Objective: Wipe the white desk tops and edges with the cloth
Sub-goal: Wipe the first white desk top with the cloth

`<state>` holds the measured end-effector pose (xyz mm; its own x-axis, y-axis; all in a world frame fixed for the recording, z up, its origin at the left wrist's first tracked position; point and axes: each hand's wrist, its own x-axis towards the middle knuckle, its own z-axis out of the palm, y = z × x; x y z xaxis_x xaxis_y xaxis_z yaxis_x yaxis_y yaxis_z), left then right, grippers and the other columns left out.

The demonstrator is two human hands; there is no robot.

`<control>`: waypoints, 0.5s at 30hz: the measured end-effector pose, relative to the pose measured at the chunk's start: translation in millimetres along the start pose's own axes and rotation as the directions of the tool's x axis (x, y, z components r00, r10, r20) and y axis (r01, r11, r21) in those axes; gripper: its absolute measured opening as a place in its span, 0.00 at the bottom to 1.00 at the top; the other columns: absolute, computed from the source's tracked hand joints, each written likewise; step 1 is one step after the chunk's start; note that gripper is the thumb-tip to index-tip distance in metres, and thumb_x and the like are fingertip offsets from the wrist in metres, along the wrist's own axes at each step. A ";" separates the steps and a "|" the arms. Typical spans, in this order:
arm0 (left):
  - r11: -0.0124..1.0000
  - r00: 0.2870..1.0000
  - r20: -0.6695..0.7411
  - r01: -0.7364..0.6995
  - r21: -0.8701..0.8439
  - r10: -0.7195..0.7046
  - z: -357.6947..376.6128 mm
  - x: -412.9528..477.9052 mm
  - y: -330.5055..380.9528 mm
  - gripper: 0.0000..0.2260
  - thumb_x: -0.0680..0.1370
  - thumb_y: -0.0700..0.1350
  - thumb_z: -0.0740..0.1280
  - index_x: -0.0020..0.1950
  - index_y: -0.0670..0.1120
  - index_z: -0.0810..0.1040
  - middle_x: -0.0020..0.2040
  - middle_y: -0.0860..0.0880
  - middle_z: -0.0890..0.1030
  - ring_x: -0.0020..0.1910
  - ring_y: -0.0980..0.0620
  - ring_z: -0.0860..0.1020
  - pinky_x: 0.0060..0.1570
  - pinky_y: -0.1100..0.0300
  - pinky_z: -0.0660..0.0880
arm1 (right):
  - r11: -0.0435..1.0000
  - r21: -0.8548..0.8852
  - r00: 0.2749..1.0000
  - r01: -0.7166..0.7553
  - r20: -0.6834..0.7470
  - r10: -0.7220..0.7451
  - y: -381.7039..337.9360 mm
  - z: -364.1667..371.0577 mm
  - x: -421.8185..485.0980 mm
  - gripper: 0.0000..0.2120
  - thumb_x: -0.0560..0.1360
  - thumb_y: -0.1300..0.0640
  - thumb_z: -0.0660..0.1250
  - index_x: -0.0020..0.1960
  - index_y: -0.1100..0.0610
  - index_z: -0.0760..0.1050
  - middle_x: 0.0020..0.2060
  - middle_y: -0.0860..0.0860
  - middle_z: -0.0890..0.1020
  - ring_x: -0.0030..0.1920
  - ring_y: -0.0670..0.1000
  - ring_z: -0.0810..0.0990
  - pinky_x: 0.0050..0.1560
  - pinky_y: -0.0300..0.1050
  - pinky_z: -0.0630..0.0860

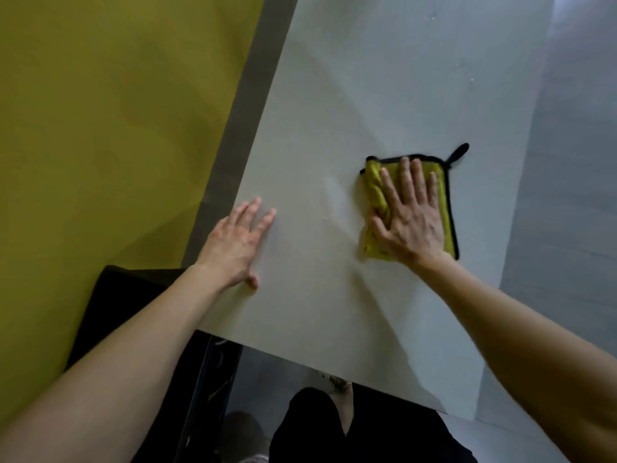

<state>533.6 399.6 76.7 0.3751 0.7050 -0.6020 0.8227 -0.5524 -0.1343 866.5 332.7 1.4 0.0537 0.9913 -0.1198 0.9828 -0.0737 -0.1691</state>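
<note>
A white desk top [367, 95] runs beside an olive-yellow panel [100, 128] at nine o'clock, with both hands flat on it.
The right hand [410, 218], fingers straight and spread, presses the folded yellow cloth [375, 192] onto the desk at three o'clock; the left hand [237, 245], fingers straight, rests bare near the nine o'clock edge.
</note>
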 end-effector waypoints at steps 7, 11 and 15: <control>0.999 0.999 -0.034 -0.034 -0.033 0.033 0.4 -6.1 1.1 0.68 0.69 0.64 0.82 0.86 0.55 0.31 0.88 0.45 0.33 0.88 0.43 0.39 0.85 0.48 0.54 | 0.786 0.178 0.781 0.592 0.115 -0.614 -84.0 18.7 -47.0 0.40 0.82 0.40 0.62 0.89 0.46 0.51 0.88 0.56 0.47 0.88 0.59 0.42 0.87 0.63 0.43; 0.998 0.998 -0.038 -0.043 -0.039 0.042 3.5 -0.1 -1.9 0.69 0.67 0.69 0.81 0.86 0.55 0.29 0.87 0.47 0.32 0.88 0.44 0.37 0.85 0.46 0.53 | 0.987 0.063 0.989 0.149 0.006 -0.150 -23.3 -5.1 80.6 0.40 0.81 0.35 0.62 0.88 0.45 0.54 0.88 0.56 0.51 0.88 0.58 0.46 0.87 0.62 0.43; 0.998 0.997 -0.054 -0.054 -0.027 0.053 6.1 1.4 -4.9 0.69 0.66 0.69 0.81 0.87 0.55 0.31 0.88 0.46 0.34 0.88 0.43 0.38 0.85 0.45 0.55 | 0.993 0.009 0.993 -0.117 -0.029 0.117 -28.9 -16.0 128.9 0.40 0.82 0.33 0.51 0.89 0.44 0.45 0.89 0.54 0.44 0.88 0.56 0.40 0.87 0.62 0.40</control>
<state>527.5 400.5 71.7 0.4406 0.6976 -0.5650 0.8121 -0.5779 -0.0803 847.8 464.4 6.5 0.1735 0.9786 -0.1106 0.9681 -0.1901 -0.1630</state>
